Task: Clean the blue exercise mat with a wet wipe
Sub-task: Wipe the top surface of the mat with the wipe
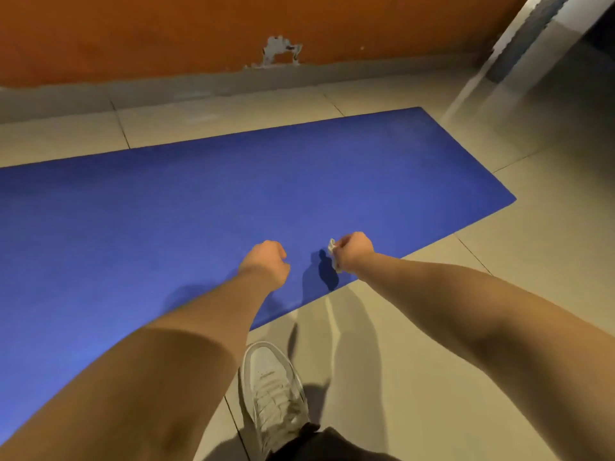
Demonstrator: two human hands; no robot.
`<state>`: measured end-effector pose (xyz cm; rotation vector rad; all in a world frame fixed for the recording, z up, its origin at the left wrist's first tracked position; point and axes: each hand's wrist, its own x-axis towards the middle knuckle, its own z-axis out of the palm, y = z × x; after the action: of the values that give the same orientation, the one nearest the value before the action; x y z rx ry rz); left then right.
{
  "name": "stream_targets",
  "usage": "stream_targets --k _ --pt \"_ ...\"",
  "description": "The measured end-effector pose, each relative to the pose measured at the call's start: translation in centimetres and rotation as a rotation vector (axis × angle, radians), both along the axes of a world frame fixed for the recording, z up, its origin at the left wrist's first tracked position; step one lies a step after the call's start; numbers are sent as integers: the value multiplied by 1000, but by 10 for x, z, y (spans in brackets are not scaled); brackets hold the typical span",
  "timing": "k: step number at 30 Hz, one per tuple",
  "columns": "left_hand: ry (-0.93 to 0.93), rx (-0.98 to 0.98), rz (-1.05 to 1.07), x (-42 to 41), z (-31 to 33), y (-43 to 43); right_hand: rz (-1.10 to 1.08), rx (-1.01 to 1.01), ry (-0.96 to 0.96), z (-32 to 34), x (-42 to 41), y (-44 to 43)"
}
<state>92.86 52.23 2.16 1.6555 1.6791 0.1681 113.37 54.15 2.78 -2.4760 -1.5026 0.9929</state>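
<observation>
- My right hand (354, 250) is out over the near edge of the blue exercise mat (199, 211), its fingers curled and pinched tight on a small, crumpled wet wipe (333, 252).
- The wipe hangs from the thumb side of that hand, above the mat; I cannot tell whether it touches the surface.
- My left hand (266, 261) is just beside it, also above the mat, fingers curled into a loose fist with nothing showing in it.
- The mat lies flat on the pale tiled floor (432, 361), running from the left edge of view to a corner on the right.
- My white shoe (273, 387) stands on the tiles just off the mat's near edge, a dark trouser leg (319, 444) above it.
- Beyond the mat is an orange wall (166, 34) with a chipped patch (279, 51) over a grey skirting (133, 91).
</observation>
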Motion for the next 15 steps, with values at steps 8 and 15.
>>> stream_targets --k 8,15 --pt "355 51 -101 -19 -73 15 109 57 -162 -96 -8 -29" --pt "461 -52 -146 -35 -95 7 189 -29 -391 -120 -25 -39"
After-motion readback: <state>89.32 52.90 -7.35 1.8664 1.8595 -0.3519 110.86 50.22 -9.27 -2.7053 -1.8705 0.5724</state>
